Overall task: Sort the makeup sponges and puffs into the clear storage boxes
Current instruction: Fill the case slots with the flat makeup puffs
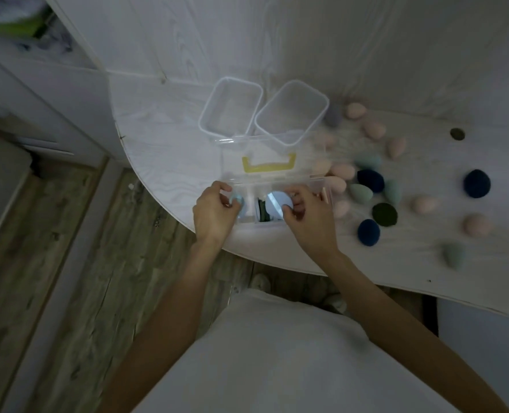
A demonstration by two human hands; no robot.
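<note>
While both hands [214,210] [304,213] pinch pale-blue puffs [278,204] at the compartment box [326,186], two far tubs [231,107] sit empty; most sponges [369,180] remain scattered right.

No readable text, labels or numbers anywhere.

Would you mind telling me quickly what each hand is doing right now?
Left hand: fingers pinching a small light blue puff.
Right hand: fingers gripping a round pale blue puff.
</note>
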